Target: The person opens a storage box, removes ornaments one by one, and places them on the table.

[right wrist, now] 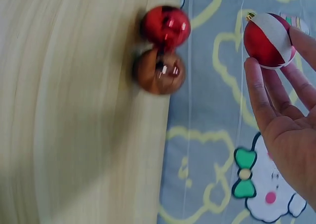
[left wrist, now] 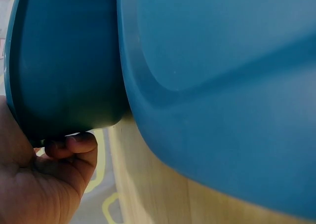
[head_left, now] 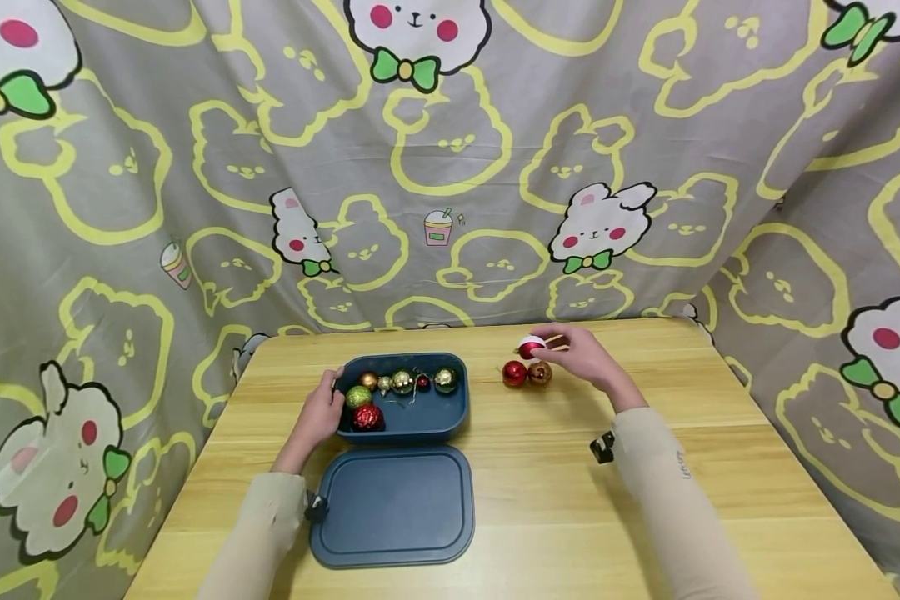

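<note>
My right hand (head_left: 581, 357) pinches a red and white Christmas bauble (right wrist: 269, 40) between thumb and fingertips, lifted off the table. Just below it on the wood lie a shiny red bauble (head_left: 514, 373) and a copper-brown bauble (head_left: 540, 372), side by side. At the left end of the dark blue box (head_left: 412, 435), my left hand (head_left: 322, 410) grips the wall, its fingers curled at the corner in the left wrist view. Inside the box are several baubles, among them a large red one (head_left: 367, 417), a green one (head_left: 358, 397) and a gold one (head_left: 446, 381).
A flat blue lid (head_left: 393, 507) lies on the wooden table (head_left: 555, 508) right in front of the box. Behind the table's far edge hangs a grey curtain (head_left: 487, 283) with cartoon prints, which also closes off both sides.
</note>
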{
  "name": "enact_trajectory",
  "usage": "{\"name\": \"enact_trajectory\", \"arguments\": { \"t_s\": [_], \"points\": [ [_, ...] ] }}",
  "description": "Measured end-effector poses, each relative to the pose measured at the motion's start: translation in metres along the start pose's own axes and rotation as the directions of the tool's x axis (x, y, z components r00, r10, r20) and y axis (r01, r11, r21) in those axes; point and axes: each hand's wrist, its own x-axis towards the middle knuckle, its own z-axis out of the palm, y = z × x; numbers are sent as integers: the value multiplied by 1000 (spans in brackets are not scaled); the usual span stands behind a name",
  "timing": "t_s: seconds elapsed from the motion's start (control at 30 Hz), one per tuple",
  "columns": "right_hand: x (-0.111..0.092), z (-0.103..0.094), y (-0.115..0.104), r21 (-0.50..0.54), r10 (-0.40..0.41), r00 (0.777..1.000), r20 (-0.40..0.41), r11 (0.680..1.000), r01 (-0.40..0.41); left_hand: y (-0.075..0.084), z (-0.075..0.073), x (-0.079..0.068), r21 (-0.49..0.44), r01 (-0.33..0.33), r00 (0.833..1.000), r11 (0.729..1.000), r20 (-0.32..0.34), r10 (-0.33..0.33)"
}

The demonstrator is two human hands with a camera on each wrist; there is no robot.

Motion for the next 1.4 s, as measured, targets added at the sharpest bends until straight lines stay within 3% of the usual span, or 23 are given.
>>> {"name": "enact_trajectory", "arguments": {
  "t_s": [0.53,1.07,1.4],
  "points": [
    [-15,-28,43,-49,90,995,-52,995,-92,0,2,-1,14,-9,1000,1000,-22,9],
    [-19,-26,74,-37,153,988,-21,987,-154,2,0,-1,15,-21,1000,1000,-23,21],
    [-16,-20,80,-34,155,988,-7,987,-155,0,2,-1,-1,-9,1000,1000,-20,9]
  ]
}}
